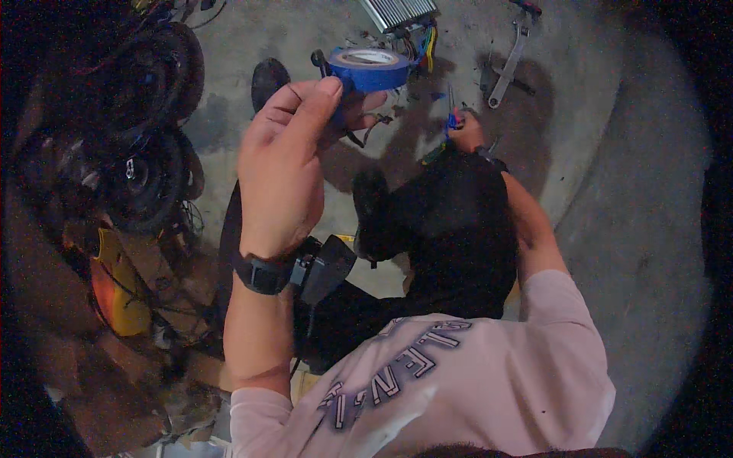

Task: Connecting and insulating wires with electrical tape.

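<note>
Raised in front of me, my left hand (294, 141) grips a roll of blue tape (385, 78) between thumb and fingers. A dark cable end (319, 61) sticks up beside the roll, and another bit of cable (368, 131) hangs below the fingers; whether both are held cannot be made out. Lower and farther right, my right hand (467, 135) is at floor level, past my bent knee. Its fingers are closed around a small tool with blue and red handles (456, 120), its thin tip pointing away. The tool's exact kind is too small to tell.
A silver finned metal box (398, 11) with coloured wires (431, 49) lies at the far middle. A long wrench (510, 65) lies on the concrete floor to the right. Dark wheels (145, 168) and a yellow-orange part (120, 286) stand at the left.
</note>
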A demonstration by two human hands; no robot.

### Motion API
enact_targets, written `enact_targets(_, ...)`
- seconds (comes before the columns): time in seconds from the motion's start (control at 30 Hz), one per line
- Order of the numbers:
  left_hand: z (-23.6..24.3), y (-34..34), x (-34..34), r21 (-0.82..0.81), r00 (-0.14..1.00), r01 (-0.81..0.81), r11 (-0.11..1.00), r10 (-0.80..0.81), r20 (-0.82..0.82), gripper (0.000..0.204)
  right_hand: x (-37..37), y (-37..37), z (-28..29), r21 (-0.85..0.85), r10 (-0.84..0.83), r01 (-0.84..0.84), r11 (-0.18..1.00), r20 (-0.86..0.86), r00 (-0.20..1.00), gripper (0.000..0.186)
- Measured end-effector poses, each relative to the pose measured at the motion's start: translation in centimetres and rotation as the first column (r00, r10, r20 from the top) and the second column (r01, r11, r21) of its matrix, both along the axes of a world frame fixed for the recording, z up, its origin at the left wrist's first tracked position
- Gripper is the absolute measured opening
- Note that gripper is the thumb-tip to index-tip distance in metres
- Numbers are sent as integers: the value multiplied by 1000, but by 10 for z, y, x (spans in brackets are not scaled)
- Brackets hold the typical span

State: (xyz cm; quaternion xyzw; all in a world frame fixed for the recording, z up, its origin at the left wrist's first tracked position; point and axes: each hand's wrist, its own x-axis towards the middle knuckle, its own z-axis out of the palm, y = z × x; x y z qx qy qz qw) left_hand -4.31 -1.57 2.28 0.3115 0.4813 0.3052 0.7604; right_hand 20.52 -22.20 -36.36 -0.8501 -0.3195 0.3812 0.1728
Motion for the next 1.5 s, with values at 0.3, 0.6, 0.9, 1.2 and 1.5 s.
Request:
enact_targets(0.3, -2, 2, 21, 84, 999, -18, 996, 15, 44, 23, 53, 49, 213, 178, -180, 324, 929, -549, 816, 51)
enact_targets(0.6, -11, 9, 30, 69, 993, -85, 994, 78, 93, 18, -36, 65, 358, 286, 142, 304, 909, -896, 420, 61)
enact_targets(0.9, -7, 10, 32, 10, 989, -97, 995, 95, 115, 16, -49, 70, 330, 141, 60, 285, 948, -960, 275, 49)
enact_targets(1.2, -7, 3, 37, 4, 982, -151, 988, 150, 111, 15, -67, 86, 323, 150, 151, 451, 880, -988, 33, 52)
enact_targets(1.5, -21, 3, 26, 29, 983, -77, 997, 71, 171, 18, -73, 96, 312, 175, 195, 472, 864, -981, 6, 45)
